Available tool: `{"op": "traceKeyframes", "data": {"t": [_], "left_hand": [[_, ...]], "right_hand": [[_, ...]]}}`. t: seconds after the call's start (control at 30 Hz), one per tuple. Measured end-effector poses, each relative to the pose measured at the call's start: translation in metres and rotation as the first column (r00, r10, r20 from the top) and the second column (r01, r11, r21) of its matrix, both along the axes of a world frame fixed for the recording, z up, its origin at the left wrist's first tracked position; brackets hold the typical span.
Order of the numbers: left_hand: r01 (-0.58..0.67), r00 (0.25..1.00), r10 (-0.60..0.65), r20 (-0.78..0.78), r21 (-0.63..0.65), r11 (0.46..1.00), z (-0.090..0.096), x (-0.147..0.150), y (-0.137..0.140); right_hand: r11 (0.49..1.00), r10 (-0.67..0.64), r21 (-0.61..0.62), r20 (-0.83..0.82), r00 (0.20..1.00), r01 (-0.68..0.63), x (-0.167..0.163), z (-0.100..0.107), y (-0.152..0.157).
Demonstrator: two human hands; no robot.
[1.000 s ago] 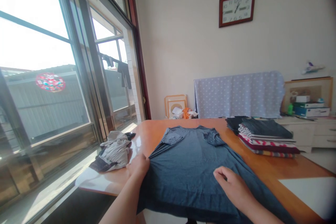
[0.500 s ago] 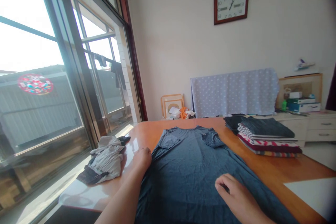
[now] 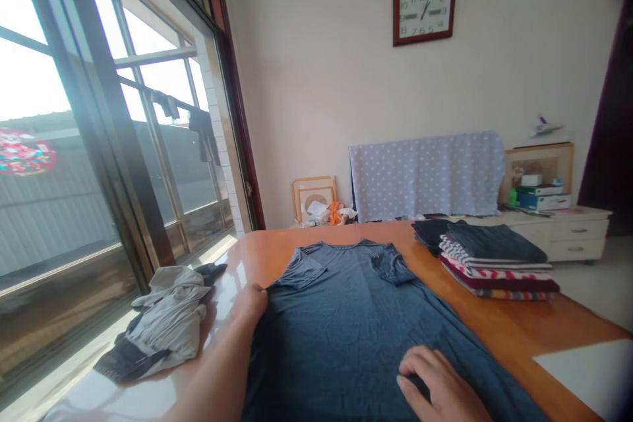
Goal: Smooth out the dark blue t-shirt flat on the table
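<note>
A dark blue-grey short-sleeved shirt (image 3: 336, 336) lies spread on the table, its neckline at the far side and its lower part running out of view toward me. At the shirt's left edge, just below the sleeve, my left hand (image 3: 253, 303) is closed in a pinch on the fabric; its fingertips are partly hidden. Over the lower right of the shirt, my right hand (image 3: 440, 382) has curved fingers, with the thumb apart from them and nothing held. Whether it touches the cloth I cannot tell.
A crumpled grey and black garment (image 3: 171, 316) lies on the left by the window. On the right stands a stack of folded clothes (image 3: 497, 264) on the orange-brown wooden table (image 3: 499, 316). A white sheet-like surface (image 3: 593, 369) is at the right edge. Behind is a drawer cabinet (image 3: 576, 237).
The view has turned slightly right, so the scene sits further left. My right hand is lower in view, its thumb and fingers a little further apart. My left hand stays by the shirt's left edge.
</note>
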State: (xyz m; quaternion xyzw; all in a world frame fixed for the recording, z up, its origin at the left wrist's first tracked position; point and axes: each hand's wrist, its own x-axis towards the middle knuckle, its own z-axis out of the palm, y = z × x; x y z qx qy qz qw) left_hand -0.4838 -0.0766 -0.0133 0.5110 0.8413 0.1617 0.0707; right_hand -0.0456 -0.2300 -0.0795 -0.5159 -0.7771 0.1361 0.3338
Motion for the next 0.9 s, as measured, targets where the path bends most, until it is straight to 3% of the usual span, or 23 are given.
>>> {"op": "traceKeyframes", "data": {"t": [0.13,0.37,0.5,0.7,0.9], "left_hand": [[-0.035,0.998,0.035,-0.043,-0.002,0.999,-0.004,-0.008,0.000],[0.054,0.988,-0.050,-0.147,0.024,0.998,-0.003,-0.004,-0.014],[0.091,0.975,-0.078,-0.209,0.051,0.995,0.003,0.000,-0.042],[0.204,0.905,-0.172,-0.389,0.041,0.978,-0.006,0.005,-0.096],[0.104,0.894,-0.090,-0.438,0.007,0.995,0.002,-0.004,-0.119]], "right_hand": [[1.000,-0.005,-0.010,-0.005,1.000,0.005,0.001,0.000,0.001],[1.000,-0.007,-0.027,-0.031,0.999,0.006,-0.001,0.004,0.000],[1.000,-0.015,-0.018,-0.001,1.000,0.015,0.000,0.002,-0.002],[1.000,-0.012,0.016,0.016,1.000,0.011,0.001,0.001,-0.004],[0.999,-0.013,0.042,0.033,0.999,0.011,-0.001,0.002,-0.007]]}}
